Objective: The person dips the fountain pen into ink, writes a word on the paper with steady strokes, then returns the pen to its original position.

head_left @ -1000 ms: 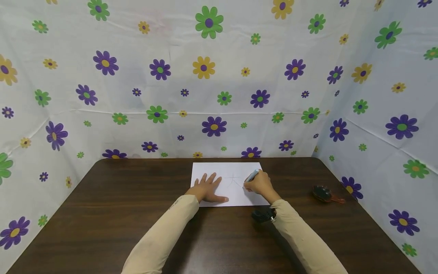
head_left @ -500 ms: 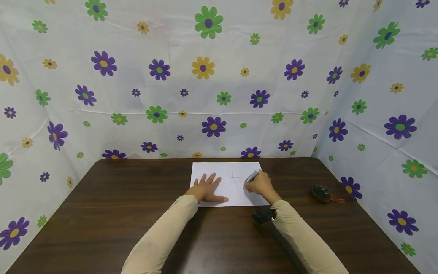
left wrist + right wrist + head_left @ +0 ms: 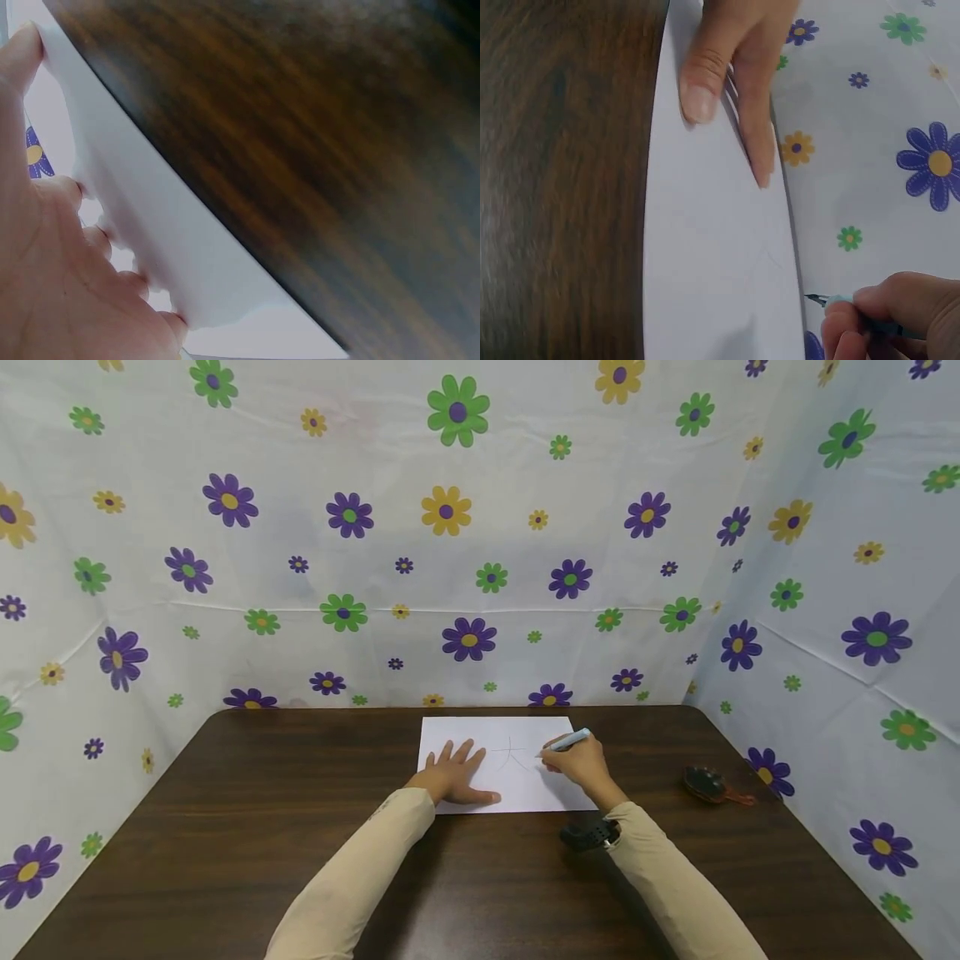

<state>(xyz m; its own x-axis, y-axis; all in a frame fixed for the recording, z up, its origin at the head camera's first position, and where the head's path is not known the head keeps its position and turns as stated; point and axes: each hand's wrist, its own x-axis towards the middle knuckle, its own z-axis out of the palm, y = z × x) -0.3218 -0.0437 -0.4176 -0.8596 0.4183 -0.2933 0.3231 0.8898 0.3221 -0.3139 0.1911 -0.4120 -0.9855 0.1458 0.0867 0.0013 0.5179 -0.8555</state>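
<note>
A white sheet of paper (image 3: 517, 793) lies on the dark wooden table, bearing thin drawn strokes (image 3: 510, 753) that cross and fork. My left hand (image 3: 453, 774) rests on its left part with the fingers spread; the palm (image 3: 67, 292) and fingers show close up in the left wrist view. Between thumb and fingers, my right hand (image 3: 581, 764) pinches a light blue pen (image 3: 573, 738) over the paper's right side, right of the strokes. The pen leans to the right. Its dark nib (image 3: 815, 298) points out from the fingertips in the right wrist view.
On the table's right side lies a dark oval-headed object (image 3: 707, 783) with a reddish-brown handle. A black device (image 3: 588, 835) is strapped at my right wrist. A flower-patterned white cloth (image 3: 405, 527) stands behind the table (image 3: 225, 827) and along its sides.
My right hand has moved slightly up and right from the end of the right slanting stroke, and the pen now leans flatter. The left hand and paper stay where they were.
</note>
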